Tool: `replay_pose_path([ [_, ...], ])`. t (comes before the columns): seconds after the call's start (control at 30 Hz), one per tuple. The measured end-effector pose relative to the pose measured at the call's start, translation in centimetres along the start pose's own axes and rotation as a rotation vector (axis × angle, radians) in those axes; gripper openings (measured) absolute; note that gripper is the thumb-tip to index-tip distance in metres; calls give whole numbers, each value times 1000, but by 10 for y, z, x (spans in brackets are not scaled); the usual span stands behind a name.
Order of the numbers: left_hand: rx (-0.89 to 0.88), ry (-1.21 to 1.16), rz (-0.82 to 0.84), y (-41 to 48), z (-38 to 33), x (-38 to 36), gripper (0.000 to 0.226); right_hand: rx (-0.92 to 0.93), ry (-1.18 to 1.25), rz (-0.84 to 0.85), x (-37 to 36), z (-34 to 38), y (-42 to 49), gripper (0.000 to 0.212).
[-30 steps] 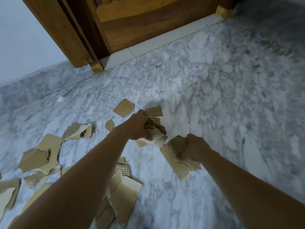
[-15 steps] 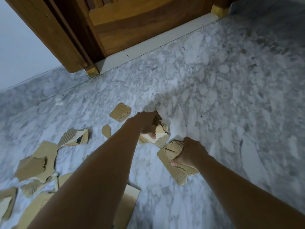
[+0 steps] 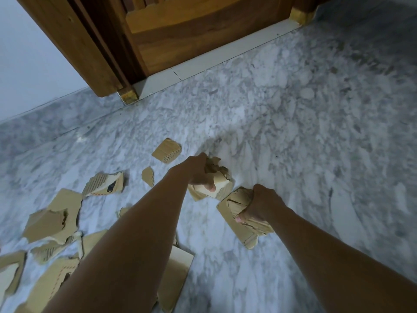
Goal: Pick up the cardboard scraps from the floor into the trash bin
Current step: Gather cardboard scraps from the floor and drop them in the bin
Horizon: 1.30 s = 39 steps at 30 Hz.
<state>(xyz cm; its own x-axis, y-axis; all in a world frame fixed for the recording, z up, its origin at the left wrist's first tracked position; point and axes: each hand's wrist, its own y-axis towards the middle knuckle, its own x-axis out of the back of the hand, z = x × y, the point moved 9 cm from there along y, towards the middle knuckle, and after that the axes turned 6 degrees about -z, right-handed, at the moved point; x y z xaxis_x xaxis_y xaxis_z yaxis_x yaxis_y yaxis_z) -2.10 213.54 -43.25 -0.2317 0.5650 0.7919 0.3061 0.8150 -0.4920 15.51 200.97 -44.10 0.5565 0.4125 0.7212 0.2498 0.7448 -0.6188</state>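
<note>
Grabbing these cardboard scraps [image 3: 242,219] is easy since they're light, stiff and torn-edged, so I pinch flat faces: my right hand [image 3: 259,205] and left hand [image 3: 199,171] are each closed around a bunch, with plenty more scattered on the floor [image 3: 293,143].

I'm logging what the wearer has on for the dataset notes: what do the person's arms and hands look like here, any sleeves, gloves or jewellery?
Both forearms are bare up to the frame's edge: no sleeves in view. The left hand and right hand wear no gloves, and no watch, bracelet or ring shows on the visible sides. Nails look short and unpainted. The undersides of the wrists are hidden.
</note>
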Motion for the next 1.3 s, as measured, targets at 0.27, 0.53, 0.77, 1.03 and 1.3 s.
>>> replay_pose_path([
  [0.27,35,-136,-65,-11,52,15,47,-39,-26,28,0,6,2,101],
  [0.53,227,131,-148,27,94,66,90,-64,-40,29,1,5,3,97],
  [0.77,340,-40,-181,32,105,64,93,-81,-35,31,1,4,3,95],
  [1.03,293,-189,-362,-20,74,36,67,-39,44,-61,4,3,-6,81],
  [1.3,191,-486,-347,-103,34,-30,41,-14,226,-388,-3,-22,-50,37],
])
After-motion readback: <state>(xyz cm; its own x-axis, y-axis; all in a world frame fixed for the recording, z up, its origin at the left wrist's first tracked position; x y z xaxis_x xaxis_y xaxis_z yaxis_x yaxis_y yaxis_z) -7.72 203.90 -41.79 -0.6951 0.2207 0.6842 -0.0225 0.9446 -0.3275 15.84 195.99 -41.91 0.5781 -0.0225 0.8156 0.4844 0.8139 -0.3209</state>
